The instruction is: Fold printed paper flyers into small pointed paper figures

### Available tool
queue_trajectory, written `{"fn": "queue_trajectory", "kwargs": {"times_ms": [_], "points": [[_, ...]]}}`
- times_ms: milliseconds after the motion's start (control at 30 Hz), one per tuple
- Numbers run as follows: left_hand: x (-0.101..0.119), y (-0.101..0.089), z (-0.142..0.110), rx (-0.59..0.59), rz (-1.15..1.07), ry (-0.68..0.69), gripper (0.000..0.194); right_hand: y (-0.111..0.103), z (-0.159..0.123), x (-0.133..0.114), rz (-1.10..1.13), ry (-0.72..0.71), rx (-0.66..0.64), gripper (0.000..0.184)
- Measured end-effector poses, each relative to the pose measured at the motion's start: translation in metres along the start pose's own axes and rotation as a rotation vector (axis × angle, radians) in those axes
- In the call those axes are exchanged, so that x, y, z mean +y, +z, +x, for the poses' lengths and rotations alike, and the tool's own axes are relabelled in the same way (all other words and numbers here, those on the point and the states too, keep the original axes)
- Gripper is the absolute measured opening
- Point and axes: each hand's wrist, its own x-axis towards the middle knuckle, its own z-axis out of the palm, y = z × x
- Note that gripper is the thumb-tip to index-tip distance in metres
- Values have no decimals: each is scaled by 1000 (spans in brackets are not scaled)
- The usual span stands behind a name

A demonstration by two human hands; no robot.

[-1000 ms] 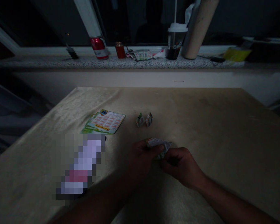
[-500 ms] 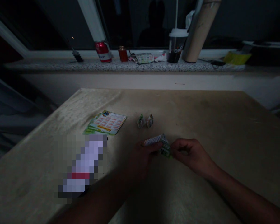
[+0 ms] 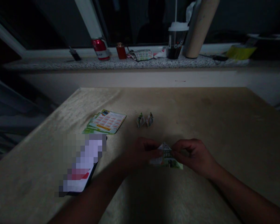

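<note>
A partly folded sheet of printed paper (image 3: 167,157), green and white with a pointed top, is held between my two hands above the table. My left hand (image 3: 144,151) pinches its left side with thumb and fingers. On the right side, my right hand (image 3: 193,154) grips the paper between thumb and forefinger. Beyond them stand two small folded paper pieces (image 3: 140,120), close together. To the left lies a fanned stack of printed leaflets (image 3: 109,121), white and green. The lower part of the paper is partly hidden by my hands.
Left of my left forearm lies a phone (image 3: 86,161) with its lit screen blurred. The table (image 3: 212,112) meets a wall below the windowsill (image 3: 121,64). On the sill stand a red can (image 3: 100,49), a red jar (image 3: 121,51), a lidded cup (image 3: 176,40) and a cardboard tube (image 3: 202,28).
The folded paper has turned so its point faces away from me. My left hand has shifted to its left side, and my right hand now pinches the right side.
</note>
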Motion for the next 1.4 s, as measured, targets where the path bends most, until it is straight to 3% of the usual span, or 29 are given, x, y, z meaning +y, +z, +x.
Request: {"fn": "queue_trajectory", "kwargs": {"times_ms": [100,267,633,900,1200,1400], "points": [[-2,3,1,34,158,65,24,2,2,2,10,28,-48,21],[-3,7,4,90,312,150,21,8,5,6,91,49,0,22],[-2,12,5,273,320,261,10,12,9,8,109,26,14,27],[0,17,4,281,459,337,11,15,9,7,94,26,82,30],[4,25,5,356,647,555,15,7,9,4,221,91,92,29],[5,22,3,381,676,599,16,2,10,8,135,98,133,28]]}}
